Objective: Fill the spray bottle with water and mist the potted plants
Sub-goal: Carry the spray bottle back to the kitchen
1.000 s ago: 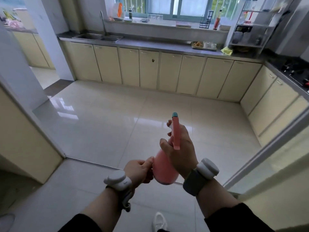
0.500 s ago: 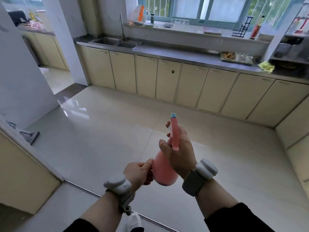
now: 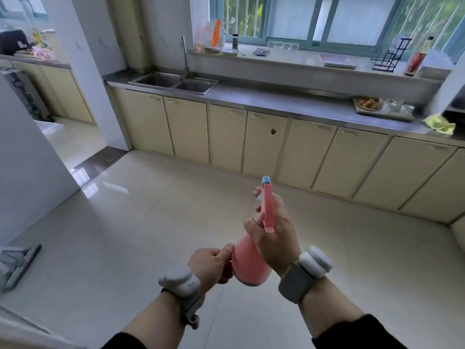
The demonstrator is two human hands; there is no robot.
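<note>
**Hands carrying the bottle, filling not yet begun**

The right hand (image 3: 275, 233) wraps the neck of the pink plastic spray bottle (image 3: 249, 263) below its trigger head; the left hand (image 3: 212, 267) grips the rounded base. The bottle is held at waist height over the pale tiled floor (image 3: 125, 235). The steel double sink (image 3: 173, 83) with its tall tap (image 3: 185, 56) lies well apart. Filling and misting both appear outstanding; no plants are visible.

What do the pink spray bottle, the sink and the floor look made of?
Spray bottle: probably plastic, smooth matte pink with no sharp glints. Sink: apparently stainless steel, brushed grey like the counter. Floor: glossy pale tiles, with grout lines and mirrored window light.
</note>
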